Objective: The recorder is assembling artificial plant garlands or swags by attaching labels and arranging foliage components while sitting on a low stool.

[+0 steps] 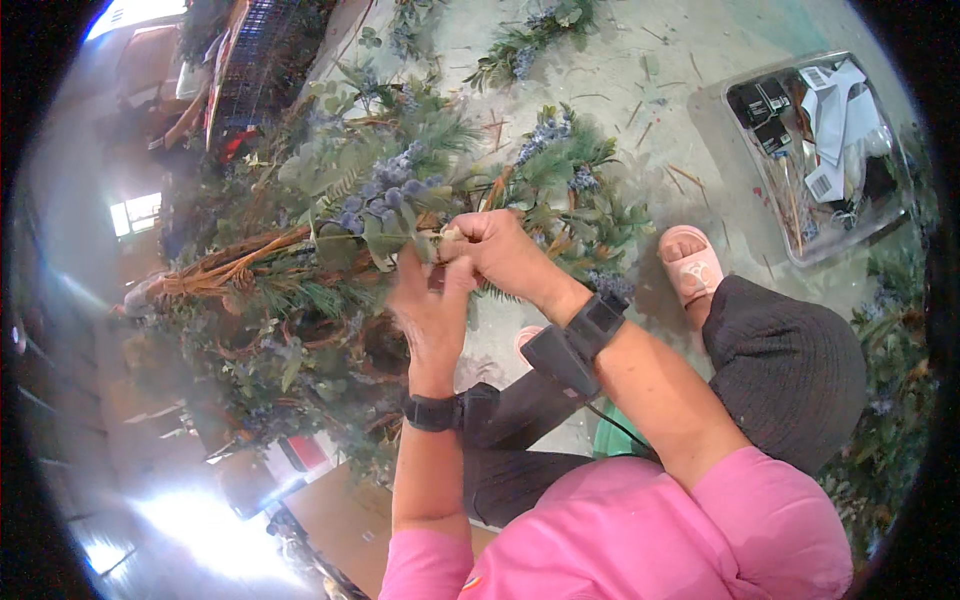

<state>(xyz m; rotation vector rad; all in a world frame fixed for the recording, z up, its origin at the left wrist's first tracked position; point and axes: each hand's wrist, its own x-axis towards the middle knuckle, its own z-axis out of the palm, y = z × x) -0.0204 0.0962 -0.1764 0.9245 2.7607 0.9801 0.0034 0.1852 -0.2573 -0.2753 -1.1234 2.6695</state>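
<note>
Green, blue-berried foliage (345,180) spreads across the left and middle; far right, a clear bin (855,238) holds white papers (835,115), black packets (760,110) and twigs (795,205). The left hand (432,315) half-curls, its grip unclear; the right hand (510,258) pinches a small pale piece (450,233) against the foliage.

Head view: left lens of a fisheye pair worn on the head
Facing: steeply down, past the pink short-sleeved fabric shirt (640,540), to the pale grey floor (600,80)
Bare hands (505,250): close below the lens, around mid-frame
Bare forearms (670,410): entering from the lower edge
Left side: reaching far off, to a bright white window (135,214)
Rim: curved, black-cornered
</note>
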